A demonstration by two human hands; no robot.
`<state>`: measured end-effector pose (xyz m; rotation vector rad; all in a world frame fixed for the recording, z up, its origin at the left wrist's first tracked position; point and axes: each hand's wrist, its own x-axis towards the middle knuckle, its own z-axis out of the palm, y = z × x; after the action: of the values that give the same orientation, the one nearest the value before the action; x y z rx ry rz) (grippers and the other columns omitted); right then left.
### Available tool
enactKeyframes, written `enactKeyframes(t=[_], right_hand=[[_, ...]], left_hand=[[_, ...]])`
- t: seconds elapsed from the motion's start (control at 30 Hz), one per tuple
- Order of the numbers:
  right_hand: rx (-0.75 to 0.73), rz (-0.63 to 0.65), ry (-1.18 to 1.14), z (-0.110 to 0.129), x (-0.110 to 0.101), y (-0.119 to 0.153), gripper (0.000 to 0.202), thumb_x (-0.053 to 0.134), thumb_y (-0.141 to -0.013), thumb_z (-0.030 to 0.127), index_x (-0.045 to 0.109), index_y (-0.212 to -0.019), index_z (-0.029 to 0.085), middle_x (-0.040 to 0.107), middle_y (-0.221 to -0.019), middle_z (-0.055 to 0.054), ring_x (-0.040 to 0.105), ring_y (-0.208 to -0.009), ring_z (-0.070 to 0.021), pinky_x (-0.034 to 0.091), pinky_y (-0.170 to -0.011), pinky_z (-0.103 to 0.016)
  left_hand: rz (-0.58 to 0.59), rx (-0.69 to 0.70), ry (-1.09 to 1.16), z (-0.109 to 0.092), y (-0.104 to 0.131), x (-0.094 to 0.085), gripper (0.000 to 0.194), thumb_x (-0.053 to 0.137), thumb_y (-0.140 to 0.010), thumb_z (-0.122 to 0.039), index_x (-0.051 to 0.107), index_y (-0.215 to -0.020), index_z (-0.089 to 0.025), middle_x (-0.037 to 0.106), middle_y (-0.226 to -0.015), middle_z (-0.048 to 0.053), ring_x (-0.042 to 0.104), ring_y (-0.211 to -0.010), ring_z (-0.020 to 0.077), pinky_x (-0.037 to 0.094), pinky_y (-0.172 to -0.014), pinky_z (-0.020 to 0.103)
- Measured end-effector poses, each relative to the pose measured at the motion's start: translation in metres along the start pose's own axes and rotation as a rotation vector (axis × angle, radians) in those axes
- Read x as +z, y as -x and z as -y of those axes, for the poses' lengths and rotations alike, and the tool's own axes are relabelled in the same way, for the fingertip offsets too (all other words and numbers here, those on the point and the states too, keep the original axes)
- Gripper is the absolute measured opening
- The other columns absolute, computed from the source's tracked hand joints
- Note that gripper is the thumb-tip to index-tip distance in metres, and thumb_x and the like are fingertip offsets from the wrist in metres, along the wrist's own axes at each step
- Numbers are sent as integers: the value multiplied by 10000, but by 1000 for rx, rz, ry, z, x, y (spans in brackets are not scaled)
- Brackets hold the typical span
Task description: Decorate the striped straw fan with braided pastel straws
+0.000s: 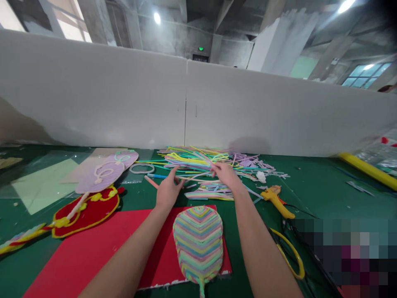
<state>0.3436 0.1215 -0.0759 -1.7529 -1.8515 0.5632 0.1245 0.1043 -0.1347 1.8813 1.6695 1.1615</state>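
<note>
My left hand (168,189) is at the near left of a heap of pastel pipe cleaners (198,159), thumb and index finger apart. A pink stick (151,182) and a blue stick (156,176) stick out to its left; their other ends are hidden behind it. Over the heap, my right hand (226,174) is closed in a pinch on a pink pipe cleaner (203,158). Between my forearms lies a leaf-shaped fan (198,240) with zigzag pastel stripes, resting partly on a red board (124,240).
Left are a red fan with yellow trim (89,211), a lilac piece (108,171) and a green sheet (46,184). A yellow glue gun (277,200) with cables lies right. Short pipe cleaners (211,191) lie before the heap. A white partition (124,95) stands behind.
</note>
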Motion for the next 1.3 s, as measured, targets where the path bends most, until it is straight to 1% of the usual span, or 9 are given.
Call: enactKeyframes(t=[0.13, 0.27, 0.37, 0.5, 0.63, 0.77, 0.9, 1.1, 1.3], right_hand=[[256, -229, 27, -21, -8, -6, 304, 357, -834, 243, 647, -826, 150, 658, -698, -73, 571, -656, -164, 365, -585, -238], [297, -249, 7, -34, -13, -9, 348, 302, -844, 222, 634, -855, 118, 653, -663, -85, 576, -640, -165, 368, -573, -236], [250, -212, -13, -32, -12, -8, 325, 322, -840, 211, 636, -812, 135, 653, -643, -58, 573, -625, -145, 372, -579, -219], [51, -48, -27, -16, -4, -4, 266, 406, -828, 264, 644, -757, 168, 653, -655, -19, 564, -615, -123, 372, -583, -202], [-172, 218, -43, -3, 10, 2, 280, 428, -829, 333, 657, -797, 175, 658, -745, -19, 553, -628, -123, 370, -563, -206], [-199, 389, -79, 0, 20, 5, 297, 446, -816, 384, 668, -848, 189, 663, -791, -15, 547, -627, -125, 378, -550, -210], [-183, 406, -82, -1, 22, 5, 303, 444, -812, 385, 675, -856, 193, 660, -778, -15, 529, -586, -121, 377, -525, -215], [-192, 449, -78, -3, 21, 5, 325, 446, -812, 401, 680, -863, 181, 643, -712, -6, 508, -536, -109, 364, -499, -209], [-235, 282, -17, -4, 25, 0, 322, 451, -823, 392, 674, -846, 161, 628, -771, -29, 543, -659, -138, 395, -596, -233]], left_hand=[[-228, 47, -292, -4, 1, -4, 430, 522, -755, -240, 479, -1183, -254, 588, -923, 39, 568, -849, 210, 174, -1001, 533], [-199, 97, -293, 1, 0, -2, 338, 416, -714, -58, 588, -936, -246, 571, -1049, 44, 526, -992, 234, 16, -1017, 571], [-155, 89, -234, 7, -1, -1, 377, 344, -676, -2, 576, -870, -227, 593, -989, 31, 532, -992, 215, 107, -1027, 524], [-110, 111, -173, 7, -3, -1, 234, 381, -764, -135, 568, -889, -199, 604, -932, 53, 549, -941, 210, 350, -903, 364], [-34, 105, -165, 2, -3, -1, 235, 364, -840, -264, 579, -924, -221, 639, -861, 29, 566, -868, 200, 370, -819, 323], [86, 174, -212, 0, -2, -1, 171, 468, -810, -308, 610, -839, -218, 630, -848, 27, 550, -846, 201, 364, -761, 313], [170, 255, -295, 4, -2, 2, 99, 597, -731, -321, 642, -779, -247, 599, -889, 22, 520, -884, 218, 335, -753, 335], [167, 271, -304, 7, -1, 3, 43, 602, -730, -246, 640, -750, -242, 601, -868, 14, 525, -847, 206, 325, -757, 345], [141, 224, -101, 3, -4, 0, 96, 549, -746, -180, 628, -782, -223, 655, -795, 7, 559, -788, 178, 388, -736, 302]])
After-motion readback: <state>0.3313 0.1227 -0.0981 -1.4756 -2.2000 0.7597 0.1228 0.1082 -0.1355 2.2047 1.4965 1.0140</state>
